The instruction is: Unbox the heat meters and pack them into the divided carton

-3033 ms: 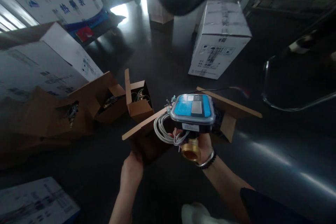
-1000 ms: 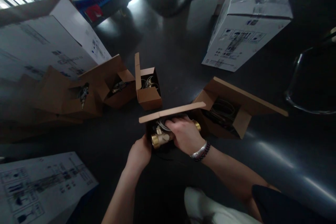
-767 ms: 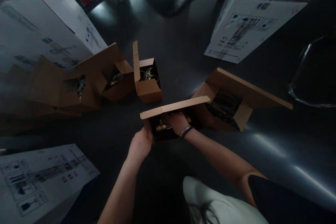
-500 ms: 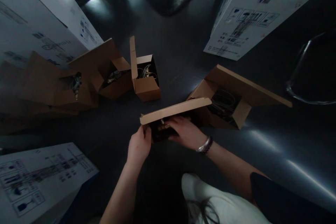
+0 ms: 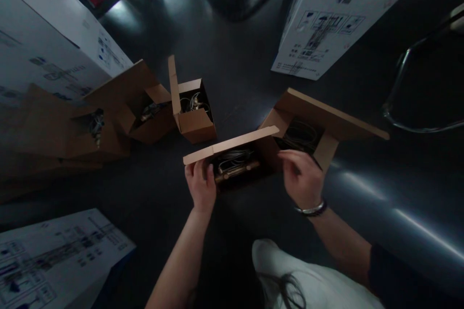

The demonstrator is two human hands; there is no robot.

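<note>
A pipe fitting (image 5: 237, 171) lies in the near box (image 5: 234, 144), my left hand (image 5: 201, 187) at its left end. To the right, my right hand (image 5: 303, 179) is before a second box (image 5: 328, 115); a carton (image 5: 313, 38) stands beyond. A third box (image 5: 197, 125) sits behind, leftward.

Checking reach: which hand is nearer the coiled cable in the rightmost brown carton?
Right: right hand just this side of the cable; left hand farther left, on another carton.

The dark floor (image 5: 232, 63) bears open brown boxes (image 5: 197, 126) and white cartons (image 5: 308, 50).
</note>
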